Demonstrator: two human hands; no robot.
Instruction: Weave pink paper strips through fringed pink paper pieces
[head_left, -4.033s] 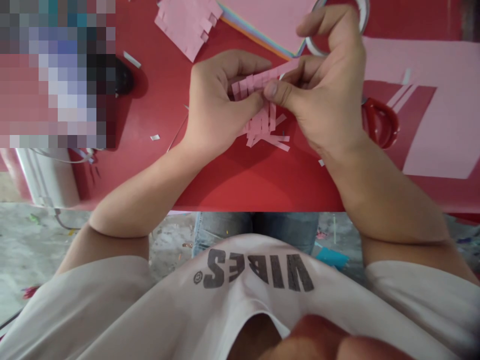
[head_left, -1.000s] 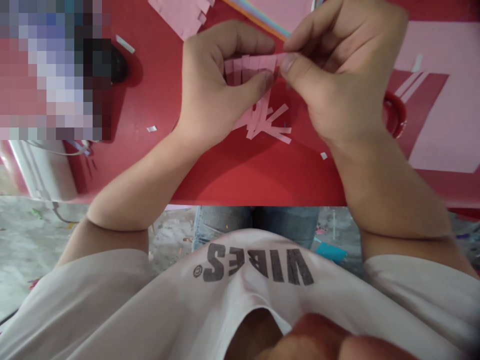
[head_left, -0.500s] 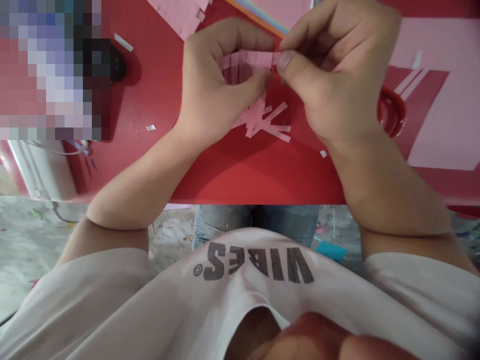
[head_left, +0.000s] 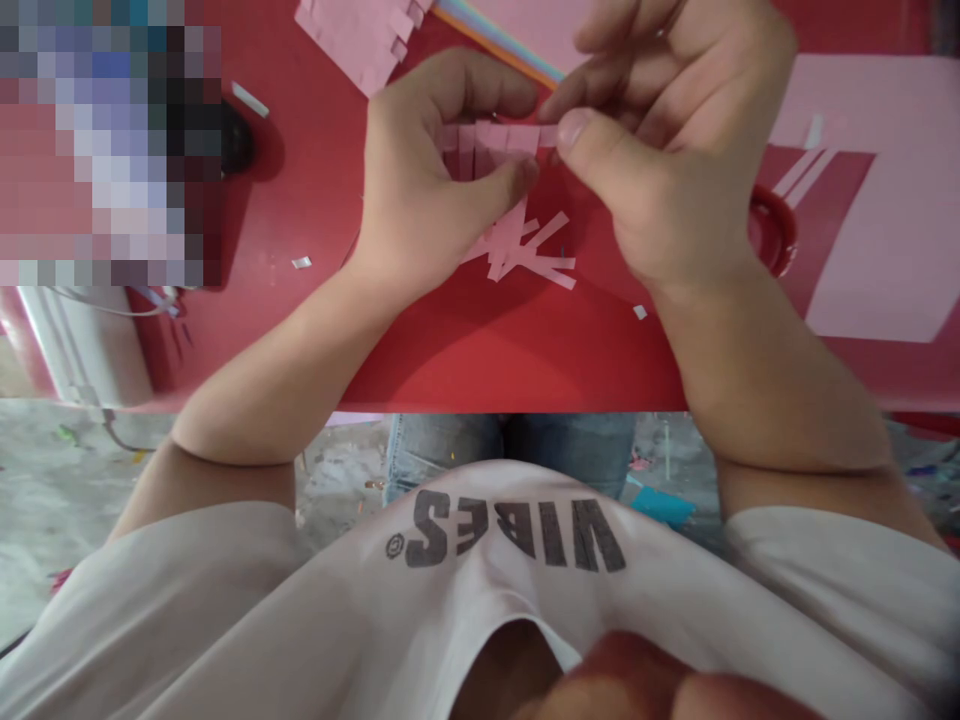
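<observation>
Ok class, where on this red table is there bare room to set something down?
Bare red tabletop lies along the near edge, between the forearms, and left of the left hand. Crowded: around the pink paper strips below the hands and the fringed pink sheet beyond them.

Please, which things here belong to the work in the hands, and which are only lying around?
In use: left hand, right hand, fringed pink paper.
Lying around: pink cut sheet, stack of coloured paper, red-handled scissors, large pink sheet.

place: paper-craft workshop | fringed pink paper [head_left: 487, 140] | red-handled scissors [head_left: 772, 230] | red table [head_left: 480, 360] | scrap-strewn concrete floor [head_left: 60, 480]
</observation>
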